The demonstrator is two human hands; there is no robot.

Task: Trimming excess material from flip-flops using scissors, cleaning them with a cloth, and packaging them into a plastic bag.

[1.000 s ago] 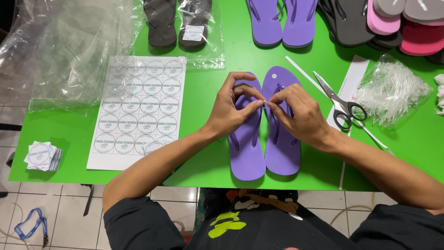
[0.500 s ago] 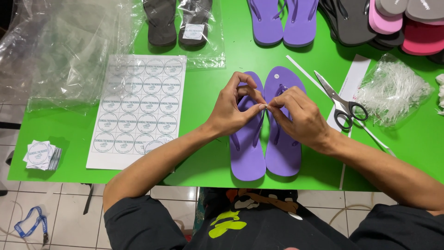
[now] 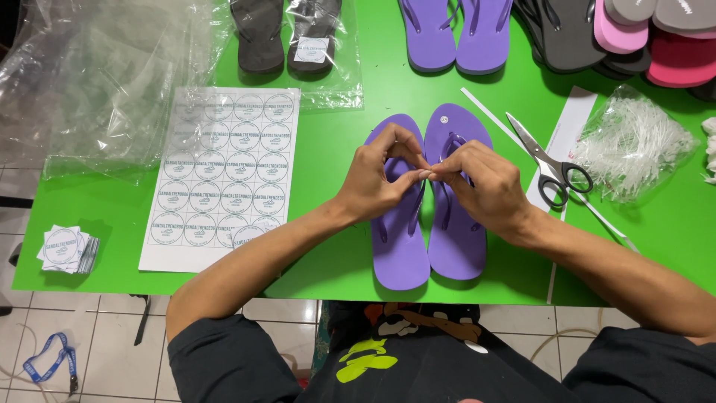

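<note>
Purple foam flip-flops (image 3: 425,224), a pair lying side by side on the green table (image 3: 335,149), near edge, centre. Long axis runs near-to-far; toes point to the far side, heels toward the person, the pair leaning slightly so heels sit a bit left of toes. Left hand (image 3: 377,179) and right hand (image 3: 481,186) meet over the straps, fingertips touching between the two sandals. Both hands are curled, thumb and forefinger pinched tight on something very small at the strap junction; too small to tell what it is, maybe a thin plastic tie.

Risks, as a judgement: the pinched bit could slip from the fingertips since the grip is only at the tips. Pulling on the straps could drag one sandal out of line with the other or nudge the heels off the near table edge, which they nearly reach.

Scissors (image 3: 552,160) lie just right of the right hand, blades pointing far-left; a wrist swing could knock them. Sticker sheet (image 3: 224,175) sits left, bag of white ties (image 3: 634,145) far right, well apart.
</note>
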